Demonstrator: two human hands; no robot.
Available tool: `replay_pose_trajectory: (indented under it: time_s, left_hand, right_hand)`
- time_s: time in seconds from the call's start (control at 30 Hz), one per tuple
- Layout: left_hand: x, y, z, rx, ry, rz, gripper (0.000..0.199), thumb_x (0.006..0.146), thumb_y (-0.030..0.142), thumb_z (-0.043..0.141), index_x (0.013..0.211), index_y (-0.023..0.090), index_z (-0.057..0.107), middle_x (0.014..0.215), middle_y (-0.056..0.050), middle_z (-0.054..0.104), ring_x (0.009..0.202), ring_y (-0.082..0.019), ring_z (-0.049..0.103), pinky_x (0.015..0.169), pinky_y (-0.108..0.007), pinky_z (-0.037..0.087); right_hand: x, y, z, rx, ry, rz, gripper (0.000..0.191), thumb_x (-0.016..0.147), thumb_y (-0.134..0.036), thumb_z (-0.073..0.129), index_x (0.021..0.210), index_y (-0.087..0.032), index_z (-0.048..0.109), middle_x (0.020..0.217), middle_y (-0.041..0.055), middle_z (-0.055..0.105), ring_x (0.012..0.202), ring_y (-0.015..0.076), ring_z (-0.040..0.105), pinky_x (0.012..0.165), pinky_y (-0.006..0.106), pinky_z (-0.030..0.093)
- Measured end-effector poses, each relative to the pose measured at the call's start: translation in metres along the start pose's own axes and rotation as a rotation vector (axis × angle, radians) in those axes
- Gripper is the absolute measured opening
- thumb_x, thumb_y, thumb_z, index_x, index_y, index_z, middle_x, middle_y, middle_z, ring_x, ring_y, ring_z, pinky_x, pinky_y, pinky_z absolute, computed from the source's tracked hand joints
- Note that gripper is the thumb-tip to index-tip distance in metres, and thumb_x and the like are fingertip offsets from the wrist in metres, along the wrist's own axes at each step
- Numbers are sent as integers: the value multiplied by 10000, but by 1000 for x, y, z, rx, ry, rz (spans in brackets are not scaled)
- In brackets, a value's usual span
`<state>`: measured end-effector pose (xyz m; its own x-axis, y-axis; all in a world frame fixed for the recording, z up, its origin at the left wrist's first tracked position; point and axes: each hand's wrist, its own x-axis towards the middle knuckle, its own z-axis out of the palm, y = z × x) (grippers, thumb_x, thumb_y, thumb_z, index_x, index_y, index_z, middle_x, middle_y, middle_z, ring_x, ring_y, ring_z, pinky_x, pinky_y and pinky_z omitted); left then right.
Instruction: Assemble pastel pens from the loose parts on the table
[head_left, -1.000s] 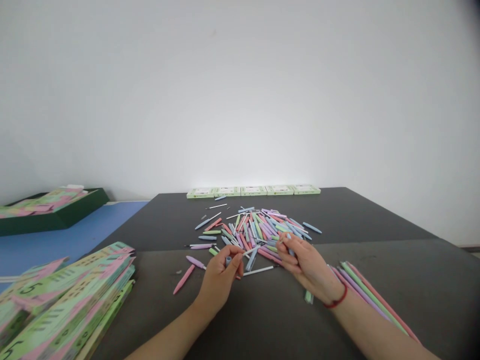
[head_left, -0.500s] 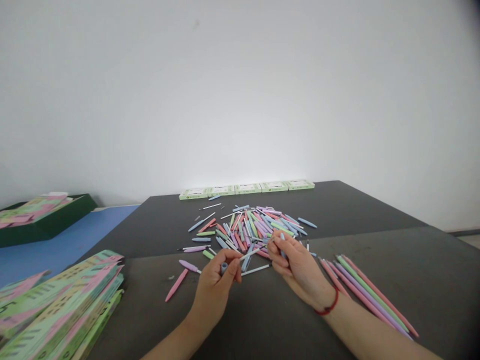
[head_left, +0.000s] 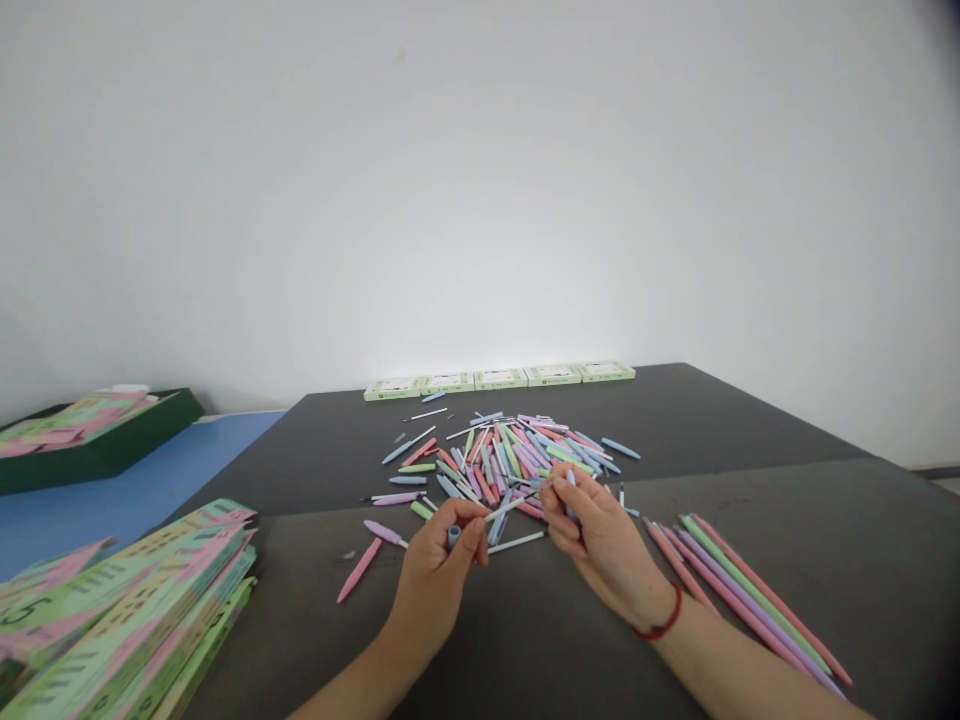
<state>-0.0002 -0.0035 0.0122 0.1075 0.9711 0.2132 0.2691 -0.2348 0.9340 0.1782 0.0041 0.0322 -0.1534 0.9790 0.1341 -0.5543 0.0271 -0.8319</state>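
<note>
My left hand (head_left: 439,570) is closed, pinching a white pen refill (head_left: 508,507) between thumb and fingers. A hollow blue pen barrel (head_left: 454,538) also pokes out of that hand, its round end facing up. Opposite it, my right hand (head_left: 604,540) is closed around a light-blue pen part (head_left: 571,480), and its fingertips meet the dark tip of the refill. What exactly those fingertips pinch is too small to make out. Just beyond both hands lies a heap of pastel pen parts (head_left: 517,450). Another white refill (head_left: 517,542) rests on the table between the hands.
Several long pastel pens (head_left: 750,600) lie side by side at right on the dark table (head_left: 570,650). A row of flat green boxes (head_left: 501,379) lines the back edge. Printed packages (head_left: 142,600) are stacked at left, near a dark green tray (head_left: 142,440) on a blue surface (head_left: 225,440).
The view has shifted slightly, so everything appears a little farther right. Both hands keep their grips, with the refill still spanning between them.
</note>
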Motion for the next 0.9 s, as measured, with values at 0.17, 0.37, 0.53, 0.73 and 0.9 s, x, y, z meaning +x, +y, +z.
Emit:
replay_pose_trajectory:
  time_s: [0.17,0.37,0.53,0.73,0.9]
  left_hand:
    - [-1,3,0,23,-10,-12,201,888,363,487,886,190,590,607,32,555,483,-94,409,436,-180,279]
    - [-4,7,0,57,-14,21,199,888,358,496,846,189,594,620,32,561,503,-95,422,466,-187,301]
    - [-2,3,1,-31,-29,-17,195,882,362,506,847,186,585,597,39,543,481,-82,395,439,-173,281]
    - [5,-4,3,-257,-24,-85,210,869,386,511,857,180,553,546,66,488,409,-53,284,386,-162,196]
    - [4,-2,4,-232,-30,-82,228,874,397,496,849,177,547,548,64,493,416,-59,298,398,-171,215]
  right_hand:
    - [-2,6,2,-53,-14,-3,166,865,-310,570,793,-210,459,636,-72,452,431,36,194,356,163,96]
    - [-5,15,1,-166,-45,-3,134,883,-296,543,810,-215,465,658,-66,510,411,27,221,353,161,138]
    - [-2,18,0,-180,-31,-4,141,853,-300,587,819,-217,478,564,-105,412,384,21,187,342,154,126]
    - [-2,7,2,10,52,-44,170,822,-250,616,977,-215,557,603,-90,385,432,38,246,352,141,187]
    - [8,-10,-5,342,176,-33,58,799,-221,617,800,-165,606,598,-54,470,496,66,437,450,175,409]
